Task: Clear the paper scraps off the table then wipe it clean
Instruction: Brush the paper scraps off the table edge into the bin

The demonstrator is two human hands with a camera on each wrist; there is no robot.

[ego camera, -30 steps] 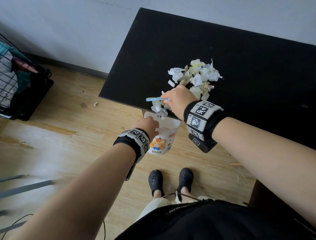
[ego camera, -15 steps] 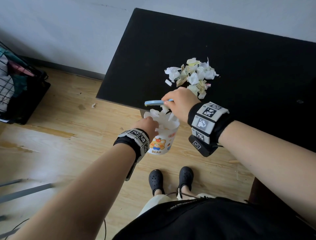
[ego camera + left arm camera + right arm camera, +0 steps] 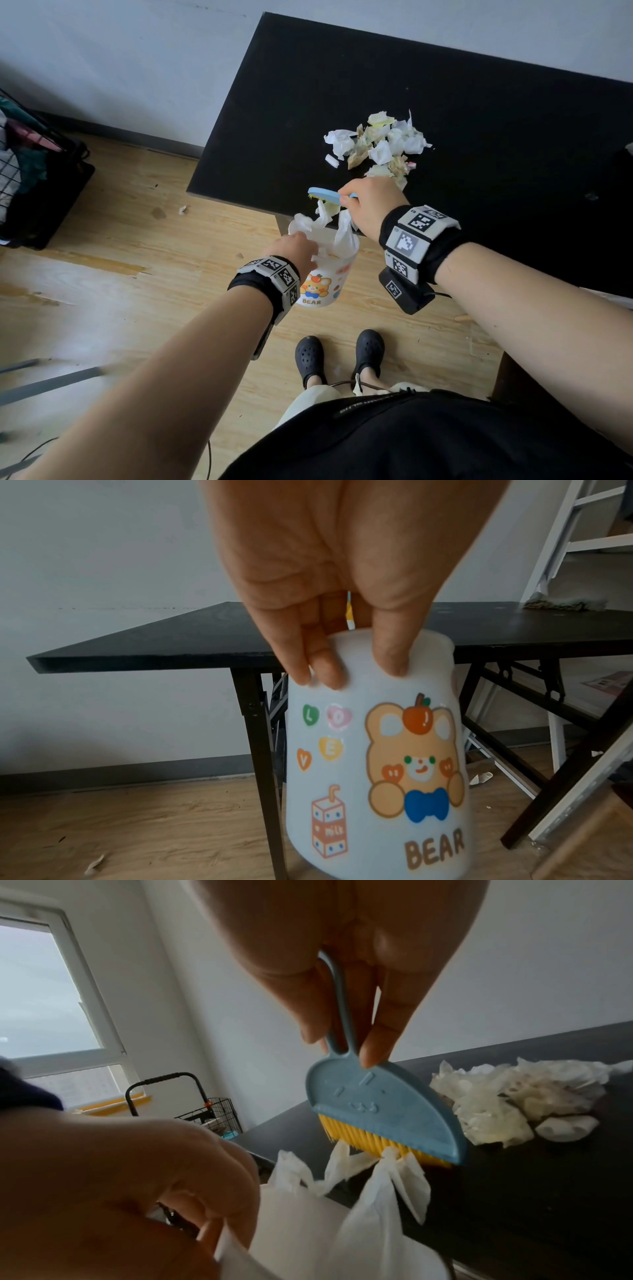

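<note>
A heap of crumpled white and yellowish paper scraps (image 3: 376, 144) (image 3: 514, 1102) lies on the black table (image 3: 479, 102) near its front edge. My right hand (image 3: 370, 205) pinches the handle of a small blue brush (image 3: 325, 196) (image 3: 383, 1112) with yellow bristles, held at the table edge. Several white scraps (image 3: 337, 226) (image 3: 377, 1183) hang at the bristles above a white bin (image 3: 325, 277) (image 3: 377, 764) printed with a bear. My left hand (image 3: 298, 250) (image 3: 342, 588) grips that bin's rim, holding it just below the table edge.
A black wire basket (image 3: 30, 178) with clothes stands on the wooden floor at the left. A loose scrap (image 3: 182, 209) lies on the floor by the table corner. My feet in black clogs (image 3: 339, 356) stand below the bin. A white ladder frame (image 3: 561, 561) is on the right.
The brush has swept a few scraps off the table's edge, and they now hang over the bin's mouth. The bin stays held in place under the edge.
</note>
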